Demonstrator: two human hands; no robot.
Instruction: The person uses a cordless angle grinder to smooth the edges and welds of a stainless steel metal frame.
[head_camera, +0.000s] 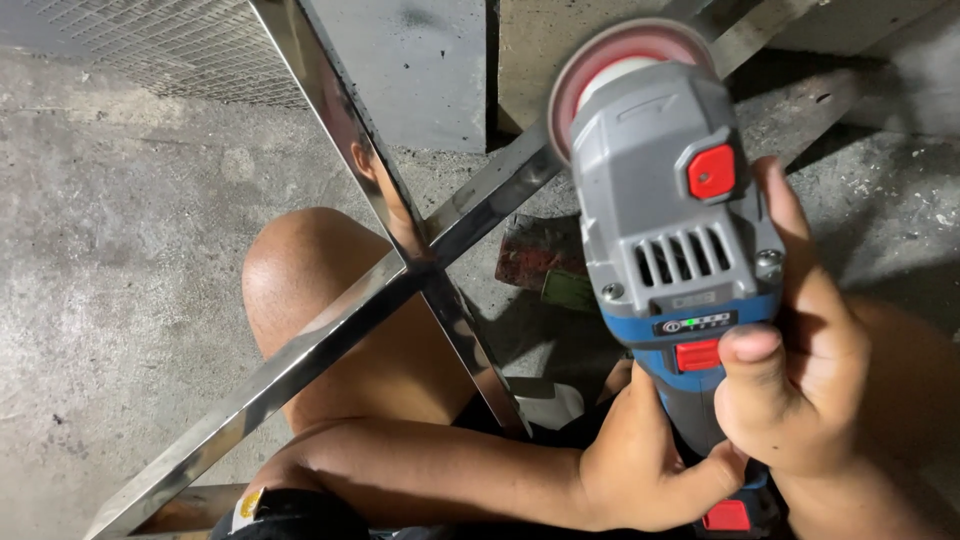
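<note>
1. Two hands grip my cordless angle grinder (672, 225): my right hand (800, 370) is clamped on the body, thumb beside the red switch; my left hand (640, 465) is wrapped round the handle below.
2. Its disc (600, 60) points to twelve o'clock, just above the crossed polished steel bars (400, 270).
3. I judge a firm, level hold matters most, with my knee (300, 270) well clear at nine o'clock.

Dim, hard light — steel glare, blurred near disc (610, 60).
</note>
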